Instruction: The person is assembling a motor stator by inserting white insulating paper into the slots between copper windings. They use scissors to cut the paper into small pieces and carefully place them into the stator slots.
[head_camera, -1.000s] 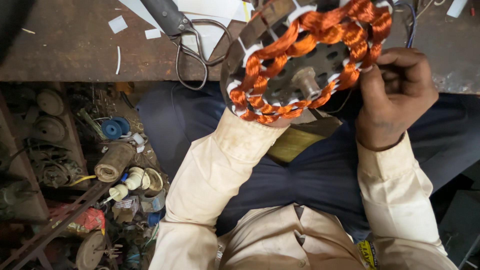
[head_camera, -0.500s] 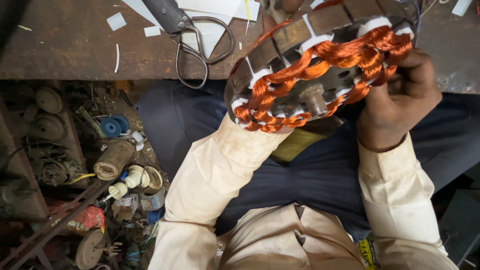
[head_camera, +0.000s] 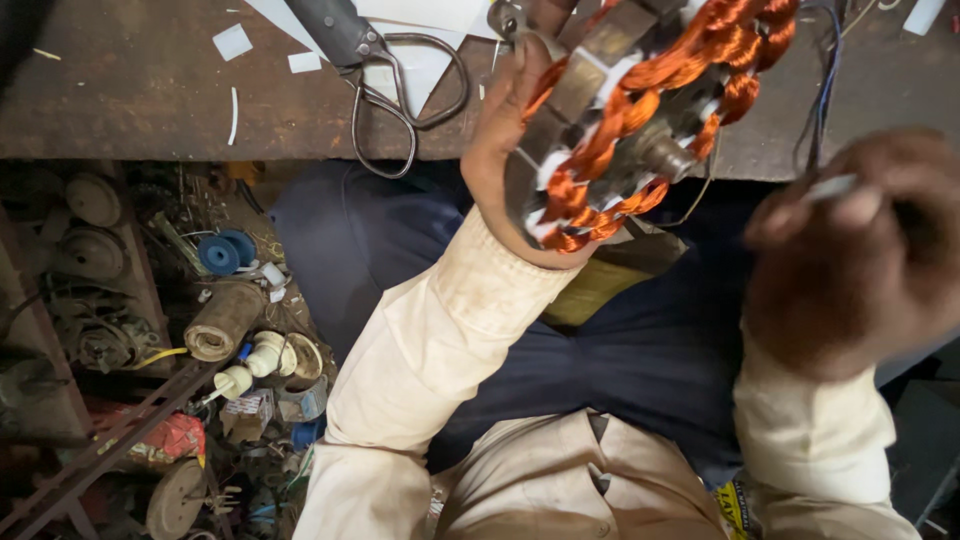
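Observation:
My left hand grips a motor stator, a ring of grey steel laminations wound with orange copper coils and white insulation. It is held tilted over the bench edge, with its top cut off by the frame. My right hand is apart from the stator, lower right and close to the camera, blurred. Its fingers pinch what looks like a small white strip. Thin blue and dark wires hang from the stator's right side.
A rusty metal workbench carries large scissors, white paper sheets and small scraps. On the floor to the left lie a blue spool, a cardboard roll, white fittings and other motor parts.
The stator has tipped further on edge and risen toward the top of the view. My right hand has come off its rim and pulled back to the lower right.

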